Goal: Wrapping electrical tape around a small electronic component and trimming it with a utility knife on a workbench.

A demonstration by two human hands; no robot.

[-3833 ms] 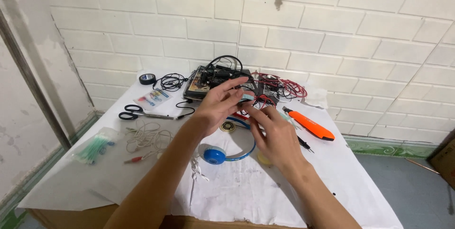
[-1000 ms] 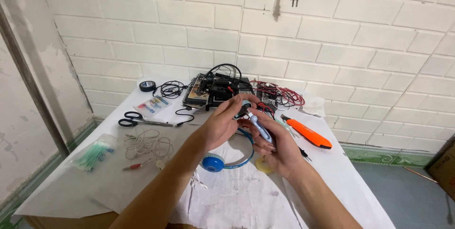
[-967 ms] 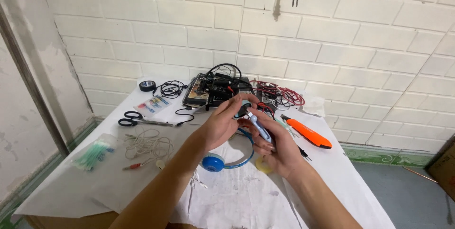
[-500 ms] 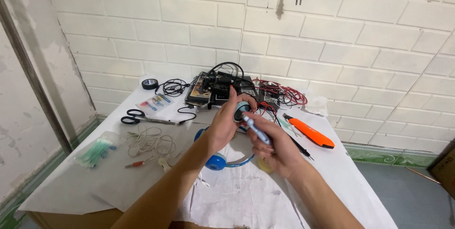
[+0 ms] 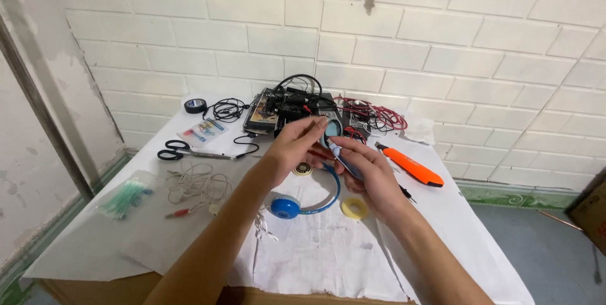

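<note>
Both hands lifted off tabletop (image 5: 442,235): left hand (image 5: 297,147) grips blue headphones (image 5: 303,201) earcup, right hand (image 5: 369,175) clenches thin tool (image 5: 344,161); steady the earcup.

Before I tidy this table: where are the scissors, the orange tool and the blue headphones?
scissors (image 5: 172,149): head view, on the black handle loops.
orange tool (image 5: 413,170): head view, middle of its orange body.
blue headphones (image 5: 285,207): head view, on the round blue earcup lying on the table.

White-covered table (image 5: 315,261) — scissors (image 5: 183,150), orange cutter (image 5: 410,167), tape rolls (image 5: 354,208) (wires behind).
</note>
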